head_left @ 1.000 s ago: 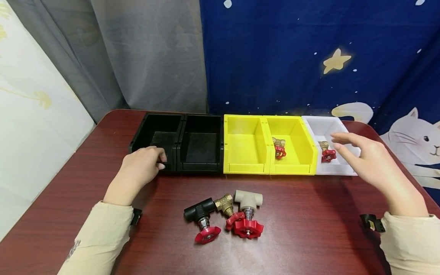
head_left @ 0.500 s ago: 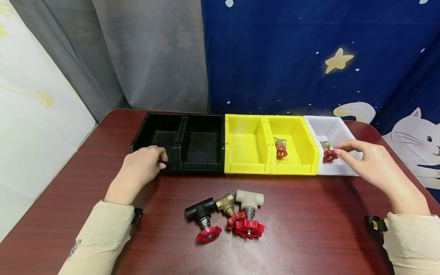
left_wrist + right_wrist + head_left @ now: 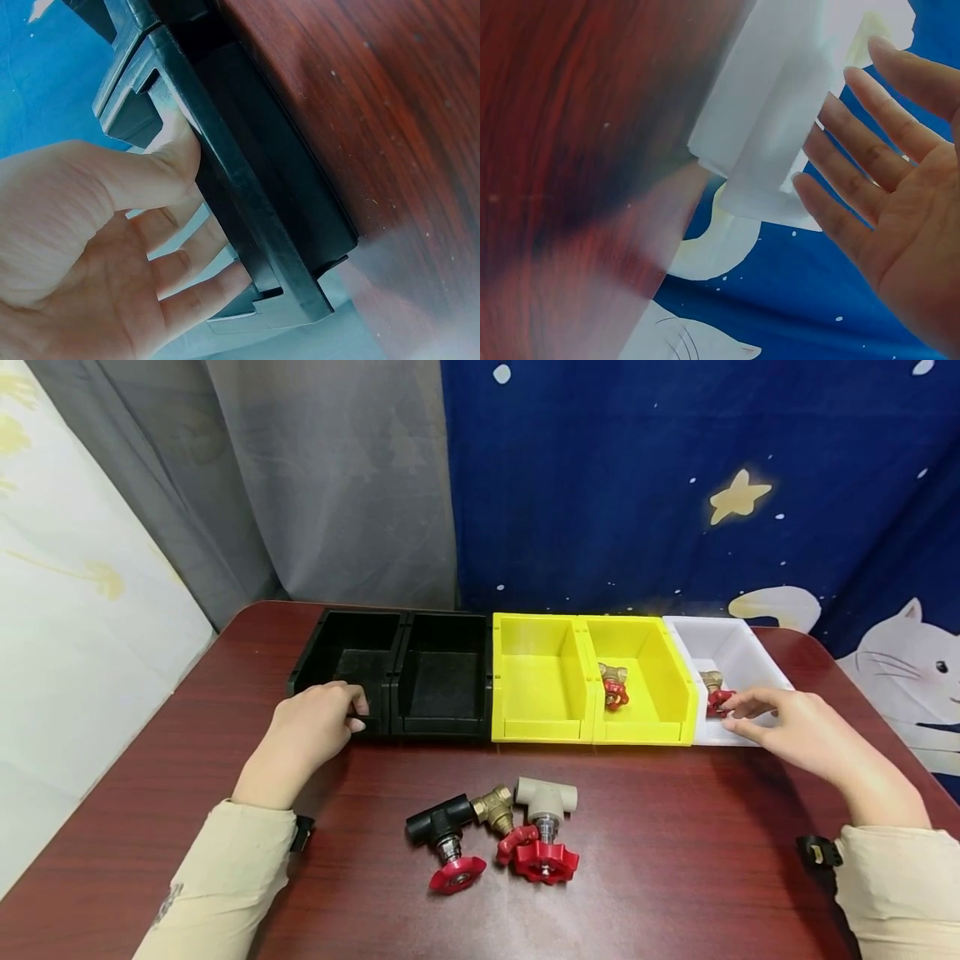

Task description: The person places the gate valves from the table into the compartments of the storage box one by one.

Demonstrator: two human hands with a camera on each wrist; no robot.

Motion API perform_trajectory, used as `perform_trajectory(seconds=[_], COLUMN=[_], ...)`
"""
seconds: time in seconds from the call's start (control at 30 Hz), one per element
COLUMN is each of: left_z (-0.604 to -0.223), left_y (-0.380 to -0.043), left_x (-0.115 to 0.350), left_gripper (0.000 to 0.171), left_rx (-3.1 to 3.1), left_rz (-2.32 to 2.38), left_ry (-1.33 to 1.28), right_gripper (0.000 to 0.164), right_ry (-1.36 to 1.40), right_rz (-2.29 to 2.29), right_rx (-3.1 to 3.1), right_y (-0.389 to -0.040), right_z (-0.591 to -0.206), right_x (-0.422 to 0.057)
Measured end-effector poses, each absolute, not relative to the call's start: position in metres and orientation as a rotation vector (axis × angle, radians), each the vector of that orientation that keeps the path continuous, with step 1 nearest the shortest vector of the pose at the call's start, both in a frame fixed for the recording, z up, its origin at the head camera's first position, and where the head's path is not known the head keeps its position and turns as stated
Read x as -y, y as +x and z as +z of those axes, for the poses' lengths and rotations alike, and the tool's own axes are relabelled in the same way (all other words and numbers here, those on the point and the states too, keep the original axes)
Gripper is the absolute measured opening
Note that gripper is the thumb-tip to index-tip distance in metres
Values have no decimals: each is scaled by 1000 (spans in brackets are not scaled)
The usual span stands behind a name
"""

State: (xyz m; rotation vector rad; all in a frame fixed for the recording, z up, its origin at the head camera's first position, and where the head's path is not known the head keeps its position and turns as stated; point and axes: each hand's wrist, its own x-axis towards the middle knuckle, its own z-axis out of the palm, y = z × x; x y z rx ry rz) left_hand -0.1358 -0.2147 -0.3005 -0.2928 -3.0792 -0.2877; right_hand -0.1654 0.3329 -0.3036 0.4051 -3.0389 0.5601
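At the front lip of the leftmost black bin (image 3: 322, 639), my left hand (image 3: 313, 727) grips the low front wall. In the left wrist view its thumb lies at the notch of the bin wall (image 3: 240, 187), with the other fingers past the lip. My right hand (image 3: 813, 731) hangs over the front of the white bin (image 3: 776, 672), thumb and forefinger beside the red handwheel of a brass valve (image 3: 718, 700) lying inside. The right wrist view shows that hand (image 3: 900, 187) with spread, relaxed fingers alongside the white bin (image 3: 769, 112).
Another brass valve (image 3: 614, 689) lies in the right yellow bin (image 3: 678, 693); a second yellow bin (image 3: 534, 672) and black bin (image 3: 441, 681) stand left of it. On the table (image 3: 637, 877) are a black valve (image 3: 441, 821), a brass valve (image 3: 494, 811) and a beige valve (image 3: 546, 797).
My right hand has lowered into the front of the white bin, its fingertips coming down beside the valve's red handwheel. The left hand keeps its place at the black bin.
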Motion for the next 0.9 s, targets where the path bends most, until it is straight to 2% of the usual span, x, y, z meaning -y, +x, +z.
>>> perform_trajectory(seconds=[0.13,0.43,0.7,0.9], left_z=[-301,-301,-300,-298], left_y=[-135,-135,-137,-138], left_x=[215,214,215,219], left_gripper=[7,6,6,13], left_rx=[3076,3075,3091,3151], left_rz=[-289,-289,-302,-346], left_ry=[-286,-298,-301,-282], right_gripper=[30,24,13,13], right_ry=[404,502,521,519], right_rz=[544,474,440,410], right_rx=[3067,3017,3015,3022], right_y=[-167,-168,-170,-171], right_z=[-308,-315,-317,-316], right_x=[-333,-330,-326,-324])
